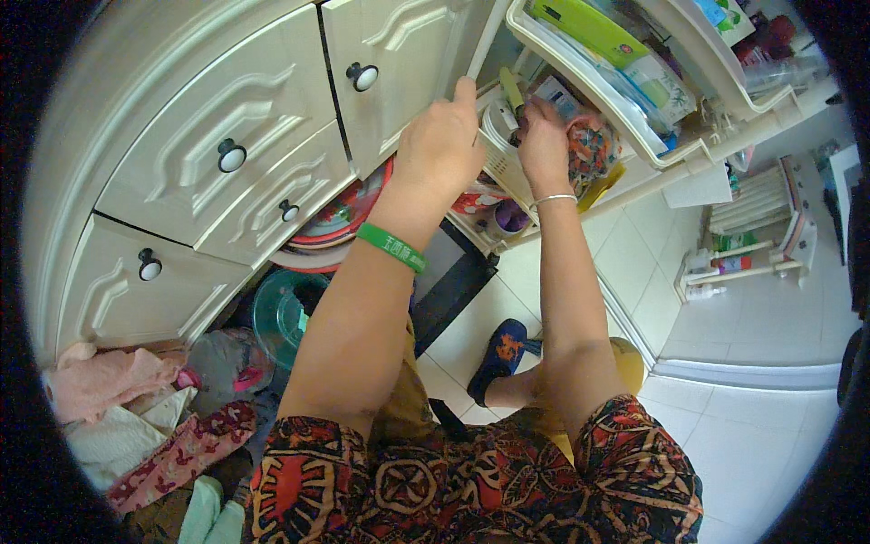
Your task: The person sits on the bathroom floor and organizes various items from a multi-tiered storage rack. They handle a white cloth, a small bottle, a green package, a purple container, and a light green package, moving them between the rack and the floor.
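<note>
My left hand (442,139) is at the inner edge of a cream plastic shelf rack (615,146), its thumb or a finger pointing up along the rack's upright post; its palm side is hidden. My right hand (544,139) reaches into the rack's middle tier with bent fingers, next to a yellow-green handled item (511,92). Whether the fingers close on that item cannot be told. A white plastic container (499,122) sits left of the fingers, and a clear bag of colourful small pieces (593,149) lies to the right of them.
White cabinet doors with round knobs (232,156) stand at the left. Below them are stacked red-rimmed basins (340,221) and a teal plastic bucket (272,313). Cloths (115,387) are piled lower left. The rack's upper tier holds a green packet (591,34). A black-edged panel (459,285) lies beneath my forearms.
</note>
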`<move>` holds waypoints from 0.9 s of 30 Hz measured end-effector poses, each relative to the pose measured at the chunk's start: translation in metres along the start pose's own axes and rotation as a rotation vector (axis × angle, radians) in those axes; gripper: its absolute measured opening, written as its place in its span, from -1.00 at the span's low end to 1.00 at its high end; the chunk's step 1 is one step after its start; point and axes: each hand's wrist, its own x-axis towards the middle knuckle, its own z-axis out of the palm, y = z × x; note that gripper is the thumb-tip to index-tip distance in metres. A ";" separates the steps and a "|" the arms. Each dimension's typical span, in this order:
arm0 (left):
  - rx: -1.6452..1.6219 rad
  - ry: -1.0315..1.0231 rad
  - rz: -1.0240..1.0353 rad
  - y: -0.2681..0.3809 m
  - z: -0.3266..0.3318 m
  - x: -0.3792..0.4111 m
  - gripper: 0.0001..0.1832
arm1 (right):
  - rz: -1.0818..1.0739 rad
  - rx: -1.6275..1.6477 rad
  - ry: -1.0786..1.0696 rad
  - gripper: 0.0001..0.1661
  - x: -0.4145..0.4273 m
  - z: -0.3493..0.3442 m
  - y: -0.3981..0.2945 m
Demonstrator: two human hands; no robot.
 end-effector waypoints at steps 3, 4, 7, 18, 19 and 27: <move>-0.009 -0.035 -0.061 -0.005 -0.003 0.002 -0.62 | 0.015 0.060 -0.069 -0.63 -0.001 0.001 -0.002; -0.019 -0.061 -0.083 -0.005 -0.003 0.003 -0.62 | 0.030 0.110 -0.034 -0.67 -0.006 0.006 0.005; -0.017 -0.021 -0.082 -0.004 -0.009 0.002 -0.61 | -0.035 0.145 0.064 -0.65 -0.014 0.012 0.020; 0.025 0.057 -0.105 -0.022 -0.017 0.005 -0.67 | -0.145 0.074 0.170 -0.58 0.010 -0.016 -0.013; 0.025 0.053 -0.095 -0.021 -0.017 0.006 -0.68 | -0.211 0.037 0.106 -0.60 0.016 -0.012 -0.013; 0.049 0.091 -0.086 -0.034 -0.010 0.009 -0.62 | -0.048 -0.260 -0.084 -0.54 0.016 -0.015 -0.024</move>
